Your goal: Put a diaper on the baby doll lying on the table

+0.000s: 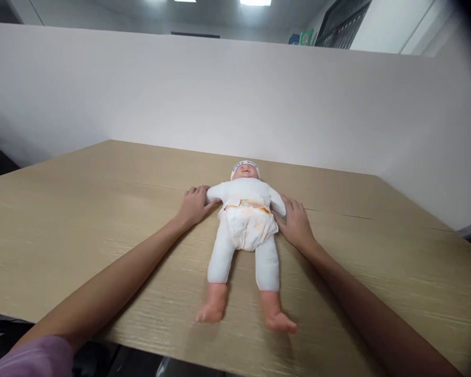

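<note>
A baby doll [246,188] with a white cloth body lies on its back, its head away from me and its bare feet pointing toward me. Around its hips is a white diaper [249,230] with an orange patterned waistband. A white headband [245,164] with dark lettering sits on its head. My left hand [195,205] is closed around the end of the doll's arm on the left, thumb near the body. On the other side, my right hand [296,222] grips the end of the opposite arm. The doll's hands are hidden under my fingers.
The doll rests on a light wood-grain table [141,183] with a thin seam across it. Behind the table rises a pale partition wall [220,94]. The table's front edge runs along the bottom, with dark things below it.
</note>
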`<action>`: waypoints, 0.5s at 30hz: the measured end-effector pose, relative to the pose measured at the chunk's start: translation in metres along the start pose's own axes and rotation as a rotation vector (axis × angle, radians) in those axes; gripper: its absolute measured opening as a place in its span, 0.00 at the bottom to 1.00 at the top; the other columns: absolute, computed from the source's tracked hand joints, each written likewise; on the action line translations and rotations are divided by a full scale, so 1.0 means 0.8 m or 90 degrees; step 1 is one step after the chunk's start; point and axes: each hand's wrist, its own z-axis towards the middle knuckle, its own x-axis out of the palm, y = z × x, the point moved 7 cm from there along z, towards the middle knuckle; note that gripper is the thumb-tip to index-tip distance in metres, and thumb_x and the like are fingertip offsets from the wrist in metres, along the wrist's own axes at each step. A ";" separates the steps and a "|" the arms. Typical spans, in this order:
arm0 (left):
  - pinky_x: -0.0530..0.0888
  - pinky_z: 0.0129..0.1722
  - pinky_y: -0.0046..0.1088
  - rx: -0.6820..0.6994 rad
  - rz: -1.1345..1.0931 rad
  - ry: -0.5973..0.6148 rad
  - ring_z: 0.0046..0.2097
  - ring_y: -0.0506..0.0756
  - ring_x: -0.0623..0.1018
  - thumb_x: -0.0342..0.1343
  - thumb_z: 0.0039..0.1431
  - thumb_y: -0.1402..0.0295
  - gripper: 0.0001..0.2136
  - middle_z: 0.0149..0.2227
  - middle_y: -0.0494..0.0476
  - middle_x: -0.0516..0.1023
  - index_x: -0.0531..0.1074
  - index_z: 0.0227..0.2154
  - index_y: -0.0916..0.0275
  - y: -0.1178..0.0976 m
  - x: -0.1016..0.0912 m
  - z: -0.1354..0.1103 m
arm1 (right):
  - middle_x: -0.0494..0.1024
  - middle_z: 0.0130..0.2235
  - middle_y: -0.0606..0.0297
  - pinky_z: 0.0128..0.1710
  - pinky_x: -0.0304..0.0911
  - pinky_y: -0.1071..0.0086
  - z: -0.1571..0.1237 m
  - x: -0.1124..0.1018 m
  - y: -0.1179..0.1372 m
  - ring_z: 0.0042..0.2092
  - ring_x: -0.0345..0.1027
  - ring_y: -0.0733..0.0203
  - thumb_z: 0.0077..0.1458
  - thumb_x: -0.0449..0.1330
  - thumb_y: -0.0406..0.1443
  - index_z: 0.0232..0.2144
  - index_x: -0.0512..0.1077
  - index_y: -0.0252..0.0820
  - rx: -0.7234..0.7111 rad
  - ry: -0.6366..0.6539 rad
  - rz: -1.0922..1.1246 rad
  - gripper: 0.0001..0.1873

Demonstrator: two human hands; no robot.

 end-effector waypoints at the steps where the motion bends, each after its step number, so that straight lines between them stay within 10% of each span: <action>1: 0.66 0.56 0.48 -0.002 0.013 0.004 0.55 0.71 0.73 0.48 0.68 0.44 0.30 0.53 0.70 0.79 0.71 0.56 0.66 -0.002 -0.001 -0.001 | 0.74 0.58 0.42 0.59 0.62 0.50 0.000 -0.001 0.002 0.57 0.66 0.39 0.69 0.52 0.47 0.67 0.63 0.30 0.004 0.003 0.008 0.34; 9: 0.69 0.33 0.33 -0.186 -0.149 0.115 0.37 0.62 0.79 0.56 0.62 0.49 0.20 0.38 0.61 0.81 0.68 0.44 0.62 -0.053 -0.056 -0.037 | 0.82 0.47 0.47 0.48 0.67 0.60 -0.003 -0.024 0.026 0.48 0.75 0.45 0.64 0.55 0.42 0.45 0.79 0.37 0.162 0.115 0.157 0.18; 15: 0.69 0.31 0.32 -0.214 -0.200 0.009 0.36 0.62 0.80 0.57 0.60 0.45 0.20 0.35 0.55 0.80 0.65 0.38 0.57 -0.140 -0.171 -0.181 | 0.81 0.55 0.56 0.52 0.70 0.62 -0.084 -0.111 0.046 0.54 0.75 0.49 0.58 0.61 0.46 0.56 0.75 0.44 0.109 0.146 0.433 0.25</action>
